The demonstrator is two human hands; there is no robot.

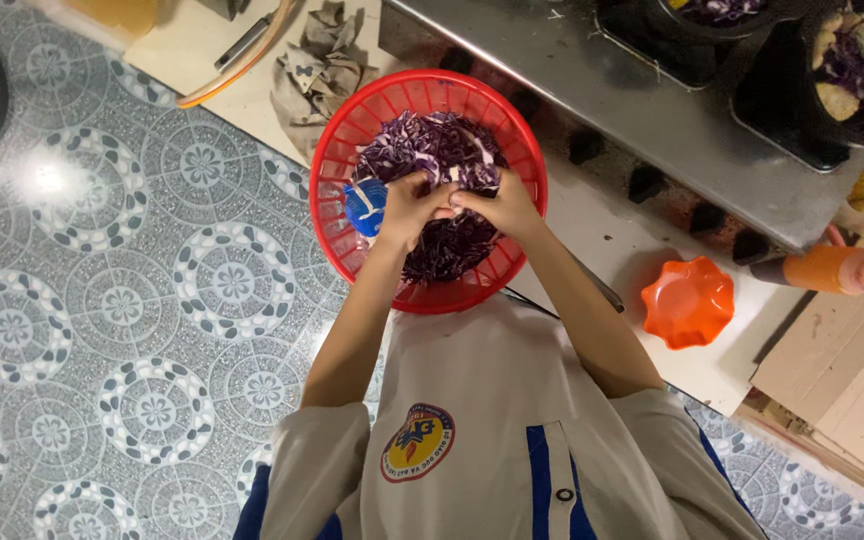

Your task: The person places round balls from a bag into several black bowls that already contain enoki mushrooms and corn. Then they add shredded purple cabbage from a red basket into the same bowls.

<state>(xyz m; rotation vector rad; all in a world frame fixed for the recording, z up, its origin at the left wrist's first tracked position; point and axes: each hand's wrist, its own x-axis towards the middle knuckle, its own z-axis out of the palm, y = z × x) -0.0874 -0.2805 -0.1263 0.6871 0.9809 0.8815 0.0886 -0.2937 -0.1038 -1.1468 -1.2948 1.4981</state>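
Round red plastic basket [337,150], slotted walls, at 12 o'clock on the pale counter [602,225]. Contents: shredded purple cabbage [432,140], thin glossy strips, heaped. Left hand [407,210] and right hand [502,205]: together at basket centre, fingertips meeting, pinched on cabbage strips. Blue peeler [364,207] at 9 o'clock of the left hand. Scalloped orange bowl [688,301] at 3 o'clock.

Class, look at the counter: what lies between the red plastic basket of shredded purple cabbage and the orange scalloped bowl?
In the head view, only bare pale counter and a thin dark rod separate the red basket from the orange bowl.
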